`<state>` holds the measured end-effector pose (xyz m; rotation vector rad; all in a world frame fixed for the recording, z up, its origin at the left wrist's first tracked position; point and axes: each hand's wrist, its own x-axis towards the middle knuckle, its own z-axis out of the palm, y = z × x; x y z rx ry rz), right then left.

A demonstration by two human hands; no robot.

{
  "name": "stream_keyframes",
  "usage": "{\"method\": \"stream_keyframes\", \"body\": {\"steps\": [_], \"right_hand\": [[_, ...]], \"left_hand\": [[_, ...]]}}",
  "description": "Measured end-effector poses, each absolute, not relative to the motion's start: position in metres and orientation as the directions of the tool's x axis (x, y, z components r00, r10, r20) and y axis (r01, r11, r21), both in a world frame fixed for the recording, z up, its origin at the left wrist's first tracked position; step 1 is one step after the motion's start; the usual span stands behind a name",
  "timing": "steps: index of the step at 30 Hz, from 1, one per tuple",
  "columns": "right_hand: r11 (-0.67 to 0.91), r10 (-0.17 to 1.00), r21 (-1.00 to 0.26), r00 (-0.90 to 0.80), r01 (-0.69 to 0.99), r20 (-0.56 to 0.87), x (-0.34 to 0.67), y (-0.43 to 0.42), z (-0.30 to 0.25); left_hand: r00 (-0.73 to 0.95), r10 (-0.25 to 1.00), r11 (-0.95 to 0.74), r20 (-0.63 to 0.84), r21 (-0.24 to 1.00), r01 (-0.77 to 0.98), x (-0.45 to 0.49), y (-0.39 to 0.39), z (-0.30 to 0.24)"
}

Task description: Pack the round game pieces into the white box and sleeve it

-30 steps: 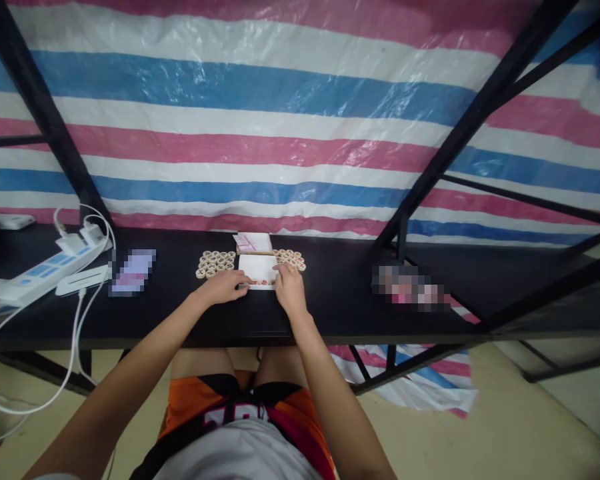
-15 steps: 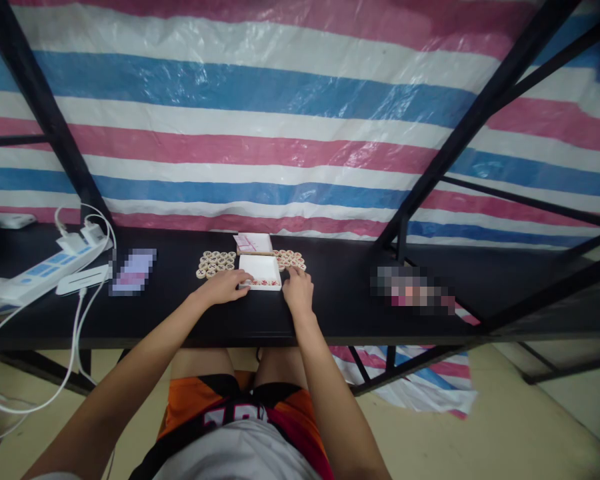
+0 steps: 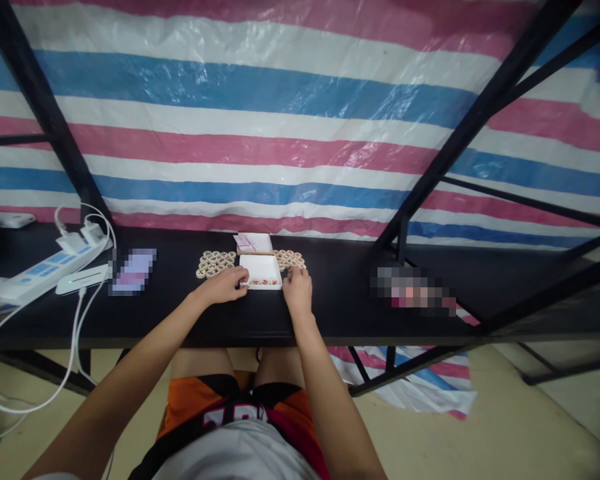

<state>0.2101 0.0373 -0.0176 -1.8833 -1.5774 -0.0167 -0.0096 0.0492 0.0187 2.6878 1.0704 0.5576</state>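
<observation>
A shallow white box [image 3: 259,266] lies open in front of me, with a row of several red-marked xiangqi pieces [image 3: 265,283] along its near side. At its left edge my left hand [image 3: 226,285] is curled, thumb and fingers closed on the box's wall. My right hand [image 3: 298,288] is just right of the box, fingers bent together at the near edge of a group of red-marked xiangqi pieces [image 3: 291,257]; what its fingertips hold is hidden. Left of the box lie several dark-marked xiangqi pieces [image 3: 215,261], close to my left hand.
Behind the white box stands another open box part [image 3: 259,243] with a pinkish paper on it. On the black table [image 3: 340,293], a power strip [image 3: 45,270] with white cables and a blurred phone [image 3: 134,271] lie left. A pixelated item [image 3: 414,292] lies right, near the metal frame.
My left hand has drawn its fingers back from inside the box to its left edge. My right hand's fingers have bent closer together by the red-marked pieces.
</observation>
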Motion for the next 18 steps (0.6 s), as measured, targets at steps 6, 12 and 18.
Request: {"method": "stream_keyframes", "body": {"steps": [6, 12, 18], "right_hand": [[0.483, 0.784, -0.463, -0.131, 0.743, 0.607, 0.184, 0.032, -0.012], [0.583, 0.785, -0.438, -0.336, 0.685, 0.52, 0.169, 0.032, -0.014], [0.582, 0.793, -0.333, -0.427, 0.742, 0.435, 0.17, 0.026, -0.011]], "left_hand": [[0.638, 0.729, -0.68, 0.248, 0.376, 0.63, -0.008, 0.049, 0.02], [0.635, 0.733, -0.667, 0.244, 0.441, 0.6, -0.006, 0.049, 0.02], [0.642, 0.725, -0.678, 0.249, 0.419, 0.604, -0.007, 0.048, 0.023]]}}
